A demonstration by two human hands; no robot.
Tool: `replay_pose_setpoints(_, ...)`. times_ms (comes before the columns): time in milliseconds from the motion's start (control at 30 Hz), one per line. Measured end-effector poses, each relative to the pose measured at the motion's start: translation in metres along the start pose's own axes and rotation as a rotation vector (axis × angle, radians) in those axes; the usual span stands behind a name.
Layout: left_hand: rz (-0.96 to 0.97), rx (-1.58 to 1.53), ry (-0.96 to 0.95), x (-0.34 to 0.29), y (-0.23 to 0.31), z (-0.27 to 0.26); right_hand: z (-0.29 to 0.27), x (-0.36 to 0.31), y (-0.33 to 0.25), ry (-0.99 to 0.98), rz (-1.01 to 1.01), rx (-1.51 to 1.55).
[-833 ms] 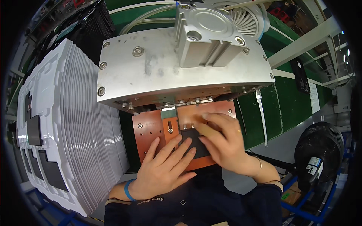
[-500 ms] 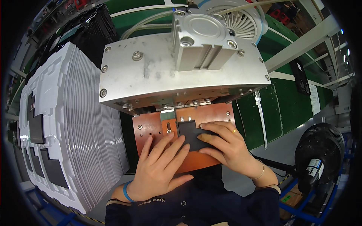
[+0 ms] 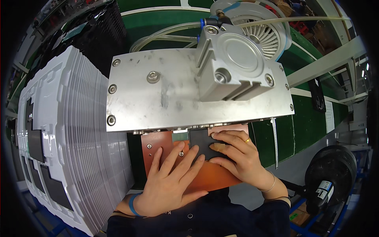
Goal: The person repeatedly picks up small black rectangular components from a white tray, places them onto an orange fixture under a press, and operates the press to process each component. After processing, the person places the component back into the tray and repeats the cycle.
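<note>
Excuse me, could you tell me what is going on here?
A person has both the left hand and the right hand at a flat black piece, which lies on an orange plate. Its far end appears at the front edge of a silver metal block. White trays are stacked to the left.

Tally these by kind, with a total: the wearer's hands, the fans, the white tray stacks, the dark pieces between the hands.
Hands: 2 (left hand, right hand)
Fans: 2 (white fan, black fan)
Tray stacks: 1 (white tray stack)
Dark pieces: 1 (dark piece)
Total: 6
</note>
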State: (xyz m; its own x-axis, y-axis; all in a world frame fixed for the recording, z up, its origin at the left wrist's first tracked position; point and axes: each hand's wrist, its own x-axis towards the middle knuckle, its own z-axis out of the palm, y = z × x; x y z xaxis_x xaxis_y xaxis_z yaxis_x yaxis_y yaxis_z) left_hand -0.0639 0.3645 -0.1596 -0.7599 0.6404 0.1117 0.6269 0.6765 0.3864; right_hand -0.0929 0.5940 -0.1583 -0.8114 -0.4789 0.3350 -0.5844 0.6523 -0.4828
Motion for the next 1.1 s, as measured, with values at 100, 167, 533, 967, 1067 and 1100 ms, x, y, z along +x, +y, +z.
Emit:
replay_pose_setpoints(100, -0.002, -0.005, -0.008, -0.0009, -0.0008, -0.0005, -0.0013, 0.0015, 0.0011, -0.014, 0.005, 0.024)
replay_pose_setpoints(167, -0.007, -0.020, -0.026, -0.0008, -0.0017, -0.0005, -0.0018, 0.0024, 0.0017, -0.023, 0.011, 0.041)
replay_pose_setpoints(533, -0.030, -0.004, -0.065, -0.0004, -0.0002, 0.0010, -0.0041, 0.0008, 0.0007, -0.046, 0.077, 0.025)
replay_pose_setpoints(967, -0.018, 0.051, -0.054, 0.0001, -0.0002, 0.0017, -0.0045, 0.0009, 0.0020, -0.068, 0.098, 0.071)
replay_pose_setpoints(1067, -0.013, 0.061, -0.053, 0.0001, -0.0001, 0.0014, -0.0041, 0.0000, 0.0026, -0.061, 0.098, 0.084)
replay_pose_setpoints(1100, -0.012, 0.060, -0.053, 0.0002, -0.0002, 0.0014, -0.0040, -0.0005, 0.0026, -0.058, 0.100, 0.083)
